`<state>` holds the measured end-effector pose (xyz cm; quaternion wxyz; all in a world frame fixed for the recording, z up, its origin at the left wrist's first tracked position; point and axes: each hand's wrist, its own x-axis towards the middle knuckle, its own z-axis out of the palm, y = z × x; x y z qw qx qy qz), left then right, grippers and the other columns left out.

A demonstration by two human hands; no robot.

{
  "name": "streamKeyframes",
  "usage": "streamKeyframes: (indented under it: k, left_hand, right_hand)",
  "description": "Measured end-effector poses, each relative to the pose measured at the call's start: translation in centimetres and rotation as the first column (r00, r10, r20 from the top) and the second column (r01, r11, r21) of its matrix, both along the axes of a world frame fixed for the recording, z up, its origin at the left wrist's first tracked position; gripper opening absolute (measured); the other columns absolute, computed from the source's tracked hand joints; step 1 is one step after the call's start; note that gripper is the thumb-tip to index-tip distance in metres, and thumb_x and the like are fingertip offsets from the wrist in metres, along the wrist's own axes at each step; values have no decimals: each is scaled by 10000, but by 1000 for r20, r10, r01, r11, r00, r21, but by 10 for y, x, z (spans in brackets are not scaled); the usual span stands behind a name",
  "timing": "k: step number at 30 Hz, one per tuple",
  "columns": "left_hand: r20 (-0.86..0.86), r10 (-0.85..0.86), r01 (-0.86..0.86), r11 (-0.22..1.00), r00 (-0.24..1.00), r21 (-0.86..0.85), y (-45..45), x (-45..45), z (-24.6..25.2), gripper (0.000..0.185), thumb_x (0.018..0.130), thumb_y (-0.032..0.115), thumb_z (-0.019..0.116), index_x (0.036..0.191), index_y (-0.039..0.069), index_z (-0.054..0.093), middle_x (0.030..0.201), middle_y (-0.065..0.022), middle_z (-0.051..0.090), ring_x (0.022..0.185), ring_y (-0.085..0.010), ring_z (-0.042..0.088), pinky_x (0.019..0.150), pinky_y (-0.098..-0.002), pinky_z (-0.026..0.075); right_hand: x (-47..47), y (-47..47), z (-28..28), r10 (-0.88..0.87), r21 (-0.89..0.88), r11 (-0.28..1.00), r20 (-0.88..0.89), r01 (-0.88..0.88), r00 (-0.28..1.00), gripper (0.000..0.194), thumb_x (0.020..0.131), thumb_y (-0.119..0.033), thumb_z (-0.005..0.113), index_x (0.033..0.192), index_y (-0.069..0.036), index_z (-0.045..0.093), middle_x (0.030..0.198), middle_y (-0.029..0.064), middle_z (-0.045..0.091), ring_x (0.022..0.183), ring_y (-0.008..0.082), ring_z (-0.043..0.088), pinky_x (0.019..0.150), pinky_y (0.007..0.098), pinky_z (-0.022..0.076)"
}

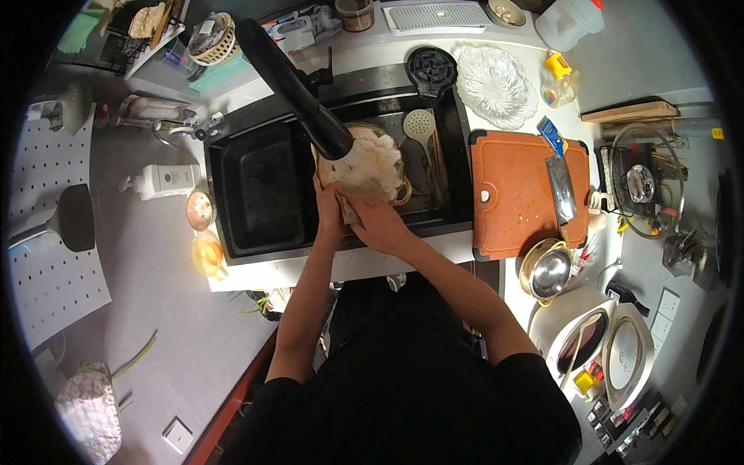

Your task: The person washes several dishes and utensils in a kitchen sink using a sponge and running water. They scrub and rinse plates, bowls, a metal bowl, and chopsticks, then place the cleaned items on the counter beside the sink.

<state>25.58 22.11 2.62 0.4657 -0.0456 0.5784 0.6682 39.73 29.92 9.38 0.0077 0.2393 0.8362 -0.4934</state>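
Both hands meet at the near side of a round, rimmed vessel (372, 157) with a looped handle, over the right part of the black sink (264, 186). Pale, whitish contents with bits of green show in it; what they are, I cannot tell. My left hand (329, 203) rests along its left edge. My right hand (378, 221) lies at the near edge over a tan cloth or sponge (350, 214); both hands appear to touch this piece, though the fingers are partly hidden. The black faucet (302, 104) covers the vessel's upper left. Right of it, a slotted skimmer (419, 127) lies in the sink.
Right of the sink, a cleaver (561, 189) lies on a reddish-brown cutting board (505, 186). Beyond the board stands a clear ribbed plate (497, 87). Metal bowls (546, 270) and an open rice cooker (572, 331) are nearer. A white pump bottle (168, 181) lies at the left.
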Motion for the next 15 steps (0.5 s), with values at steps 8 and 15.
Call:
streamKeyframes:
  k: [8,15]
  left_hand:
    - [-166,-366,309,905,916,-292,4,-35,69,689,973,159,524,1639,133,350,1366,-129,621,1127,-248,669,925,-385,576]
    - [-71,-478,463,872,876,-159,-1,-67,59,775,902,167,588,1641,158,355,1444,-122,578,1305,-257,581,1083,-415,492]
  right_hand:
    - [53,59,-40,398,679,686,-52,-259,916,610,878,-161,714,1471,-100,582,1438,83,639,1402,230,544,1271,437,322]
    - [52,70,-54,493,850,512,-175,-122,852,362,833,-148,694,1186,-74,729,1228,61,721,1256,222,637,1174,407,453]
